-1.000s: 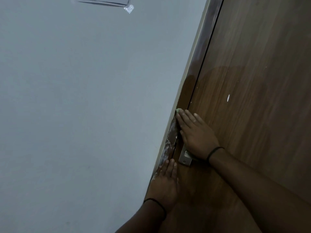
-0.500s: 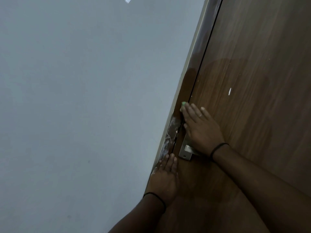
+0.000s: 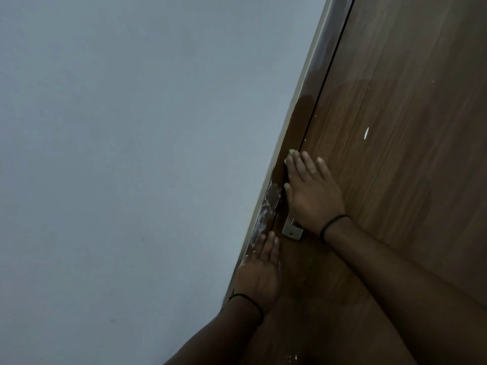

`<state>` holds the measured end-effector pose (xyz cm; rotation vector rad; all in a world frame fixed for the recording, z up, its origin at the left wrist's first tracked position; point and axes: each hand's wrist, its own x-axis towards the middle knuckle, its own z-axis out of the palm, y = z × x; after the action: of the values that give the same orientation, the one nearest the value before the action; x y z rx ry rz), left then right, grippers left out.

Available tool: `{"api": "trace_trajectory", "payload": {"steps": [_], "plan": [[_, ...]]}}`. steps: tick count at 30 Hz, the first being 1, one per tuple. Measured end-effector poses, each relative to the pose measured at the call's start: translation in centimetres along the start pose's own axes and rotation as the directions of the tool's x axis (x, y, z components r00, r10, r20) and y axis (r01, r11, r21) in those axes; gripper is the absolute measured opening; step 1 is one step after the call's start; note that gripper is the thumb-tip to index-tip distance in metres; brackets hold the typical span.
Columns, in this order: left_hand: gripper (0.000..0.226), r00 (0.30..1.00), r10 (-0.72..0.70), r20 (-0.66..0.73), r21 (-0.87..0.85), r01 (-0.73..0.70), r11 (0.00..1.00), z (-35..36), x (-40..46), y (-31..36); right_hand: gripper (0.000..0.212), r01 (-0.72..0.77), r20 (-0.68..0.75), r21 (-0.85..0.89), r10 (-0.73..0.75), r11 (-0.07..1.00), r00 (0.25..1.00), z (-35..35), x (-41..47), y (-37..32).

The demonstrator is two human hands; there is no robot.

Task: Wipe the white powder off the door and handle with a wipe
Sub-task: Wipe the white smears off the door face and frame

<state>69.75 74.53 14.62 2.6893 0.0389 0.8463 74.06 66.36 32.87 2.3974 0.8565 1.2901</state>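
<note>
A brown wooden door fills the right side. My right hand lies flat on it near its left edge, pressing a pale green wipe that peeks out at the fingertips. A metal handle shows just below that hand, mostly hidden by the wrist. White powder smears the door frame beside the handle. My left hand rests flat on the door below the handle, fingers together, holding nothing. A white fleck sits higher on the door.
A plain pale grey wall takes up the left. The dark frame strip runs diagonally between wall and door. A few white specks lie on the door at the bottom.
My right hand with the wipe has slid upward along the door edge, uncovering more of the handle. The left hand has stayed in place.
</note>
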Motion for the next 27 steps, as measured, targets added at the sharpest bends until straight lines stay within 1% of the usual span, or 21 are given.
{"api": "trace_trajectory", "payload": {"steps": [2, 4, 6, 8, 10, 13, 16, 17, 19, 21, 23, 25, 27], "plan": [[0.057, 1.0, -0.013, -0.002, -0.005, 0.013, 1.0, 0.1, -0.1, 0.1, 0.061, 0.024, 0.018, 0.014, -0.024, 1.0, 1.0, -0.1, 0.7, -1.6], [0.057, 0.999, -0.025, 0.034, -0.021, 0.026, 0.999, 0.6, -0.6, 0.5, 0.06, 0.071, 0.067, 0.02, -0.073, 0.997, 0.995, 0.6, -0.4, -3.1], [0.058, 0.997, -0.029, 0.072, -0.029, 0.031, 0.999, 1.2, -1.3, 0.5, 0.059, 0.13, 0.109, 0.016, -0.131, 0.991, 0.985, 1.3, -2.3, -3.4], [0.058, 0.995, -0.02, 0.097, -0.028, 0.023, 0.999, 1.5, -1.6, 0.2, 0.058, 0.175, 0.114, 0.0, -0.174, 0.985, 0.978, 1.6, -3.3, -2.8], [0.057, 0.995, -0.011, 0.096, -0.012, 0.012, 1.0, 1.8, -1.7, -0.3, 0.058, 0.151, 0.088, -0.028, -0.148, 0.988, 0.985, 1.3, -3.2, -2.3], [0.057, 0.996, -0.009, 0.087, -0.003, 0.009, 1.0, 2.0, -1.8, -0.4, 0.059, 0.061, 0.069, -0.054, -0.058, 0.997, 0.996, 0.7, -1.9, -2.1], [0.057, 0.997, -0.01, 0.082, -0.019, 0.011, 1.0, 2.1, -1.9, -0.3, 0.056, 0.072, 0.053, -0.016, -0.071, 0.997, 0.996, 0.0, -0.6, -2.4], [0.057, 0.997, -0.009, 0.076, -0.023, 0.01, 1.0, 2.1, -1.9, -0.3, 0.049, 0.077, 0.016, 0.0, -0.077, 0.997, 0.997, -0.2, -0.3, -2.3], [0.057, 0.997, -0.007, 0.071, -0.037, 0.009, 0.999, 2.2, -2.0, -0.5, 0.027, 0.061, -0.097, 0.066, -0.054, 0.996, 0.994, -0.3, 0.7, -1.9], [0.057, 0.998, -0.001, 0.069, -0.054, 0.005, 0.999, 2.4, -2.1, -0.7, 0.025, 0.053, -0.129, 0.138, -0.035, 0.989, 0.991, -0.3, 1.6, -1.4], [0.057, 0.999, -0.004, 0.043, -0.065, 0.006, 0.998, 2.7, -2.3, -0.9, 0.026, 0.05, -0.133, 0.161, -0.029, 0.986, 0.991, -0.2, 1.9, -1.4], [0.057, 1.0, 0.0, -0.021, -0.046, -0.001, 0.999, 3.0, -2.5, -0.8, 0.023, 0.053, -0.148, 0.161, -0.029, 0.985, 0.989, -0.1, 1.2, -2.3], [0.057, 0.997, 0.005, -0.076, 0.003, -0.005, 1.0, 3.4, -2.5, -0.7, 0.019, 0.094, -0.15, 0.155, -0.07, 0.983, 0.986, 0.0, 0.0, -3.3]]}}
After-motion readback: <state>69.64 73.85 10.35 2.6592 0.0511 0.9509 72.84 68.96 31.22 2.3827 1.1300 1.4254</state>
